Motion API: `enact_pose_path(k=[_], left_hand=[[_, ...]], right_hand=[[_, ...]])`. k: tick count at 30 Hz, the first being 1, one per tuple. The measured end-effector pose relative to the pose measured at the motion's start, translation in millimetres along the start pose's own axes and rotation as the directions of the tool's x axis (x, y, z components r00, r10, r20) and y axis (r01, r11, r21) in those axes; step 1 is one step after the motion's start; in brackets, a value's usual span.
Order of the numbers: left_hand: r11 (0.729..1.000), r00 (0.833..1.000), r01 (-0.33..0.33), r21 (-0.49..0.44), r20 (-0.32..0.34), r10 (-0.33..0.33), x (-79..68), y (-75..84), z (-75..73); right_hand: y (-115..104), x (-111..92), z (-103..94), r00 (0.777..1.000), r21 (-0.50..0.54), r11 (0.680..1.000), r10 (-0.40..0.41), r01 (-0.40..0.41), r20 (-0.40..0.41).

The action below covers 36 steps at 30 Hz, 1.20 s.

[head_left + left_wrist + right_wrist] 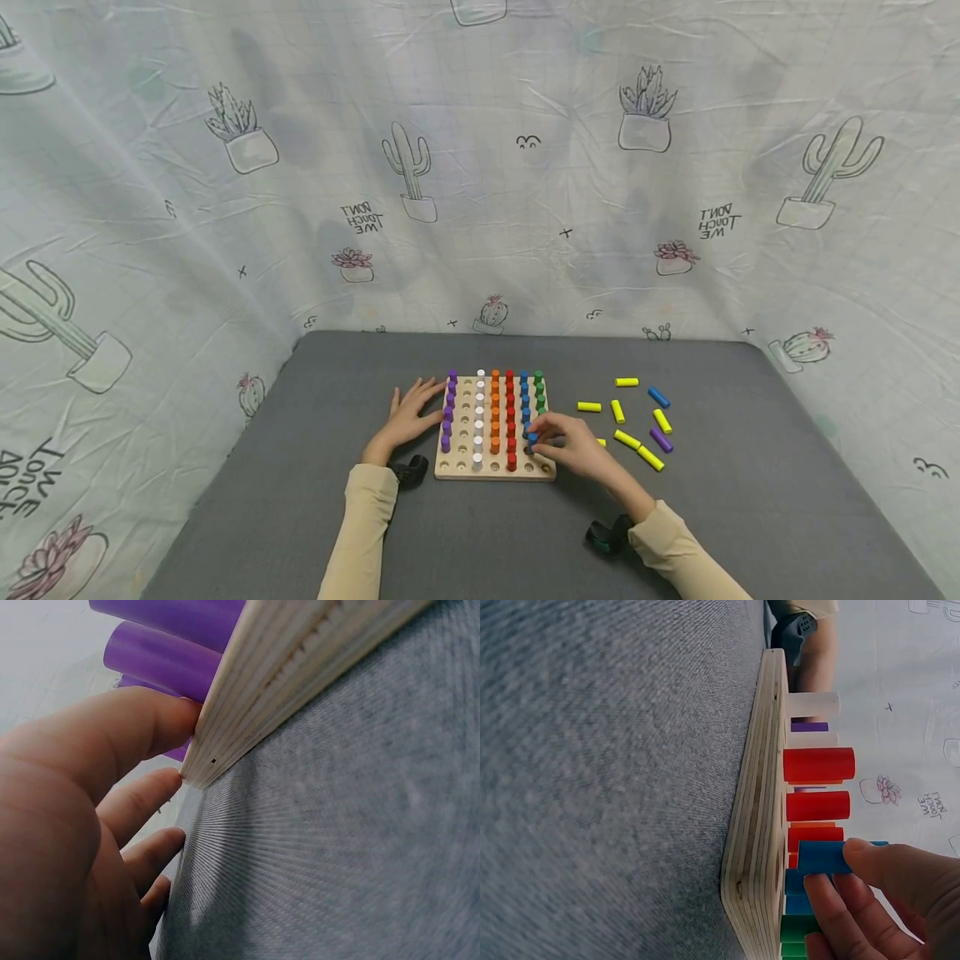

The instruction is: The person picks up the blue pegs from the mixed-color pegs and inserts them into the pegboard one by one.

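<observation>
A wooden pegboard (495, 477) lies on the table with columns of purple, white, orange, red, blue and green pegs upright in its holes. My right hand (573, 446) pinches a blue peg (823, 856) between thumb and fingers over the near end of the blue column. In the right wrist view that peg is roughly upright, its lower end just off the board's top. At the board's left side, my left hand (407, 421) has its fingers spread. Its thumb and a fingertip touch the board's edge beside the purple pegs (161, 660). Fingers hide part of the green column.
Several loose yellow pegs (627, 440) lie on the grey table (480, 542) right of the board, along with a blue peg (659, 397) and a purple peg (662, 440). A printed curtain (480, 167) hangs behind the table.
</observation>
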<state>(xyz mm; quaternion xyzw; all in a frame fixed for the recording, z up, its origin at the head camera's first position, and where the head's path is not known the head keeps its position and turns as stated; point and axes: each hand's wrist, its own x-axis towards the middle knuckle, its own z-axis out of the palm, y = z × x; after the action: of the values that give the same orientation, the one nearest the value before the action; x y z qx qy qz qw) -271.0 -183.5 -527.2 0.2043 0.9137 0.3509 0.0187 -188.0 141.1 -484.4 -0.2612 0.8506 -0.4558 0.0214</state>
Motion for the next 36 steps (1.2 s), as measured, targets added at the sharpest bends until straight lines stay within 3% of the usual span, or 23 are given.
enact_pose_path(k=[21,27,36], left_hand=[[1.0,1.0,-0.008,0.003,-0.018,0.008,-0.9,-0.8,1.1],[1.0,1.0,-0.006,-0.008,-0.011,0.006,-0.9,0.2,0.8],[1.0,1.0,-0.002,0.0,-0.012,0.002,-1.3,0.7,0.1]], right_hand=[[0,1,3.8,0.999,-0.02,1.0,0.021,-0.021,0.025],[2,0,-0.5,0.999,-0.033,0.999,-0.031,0.031,0.007],[7,-5,-15.4,1.0,-0.034,0.999,0.015,-0.016,-0.016]])
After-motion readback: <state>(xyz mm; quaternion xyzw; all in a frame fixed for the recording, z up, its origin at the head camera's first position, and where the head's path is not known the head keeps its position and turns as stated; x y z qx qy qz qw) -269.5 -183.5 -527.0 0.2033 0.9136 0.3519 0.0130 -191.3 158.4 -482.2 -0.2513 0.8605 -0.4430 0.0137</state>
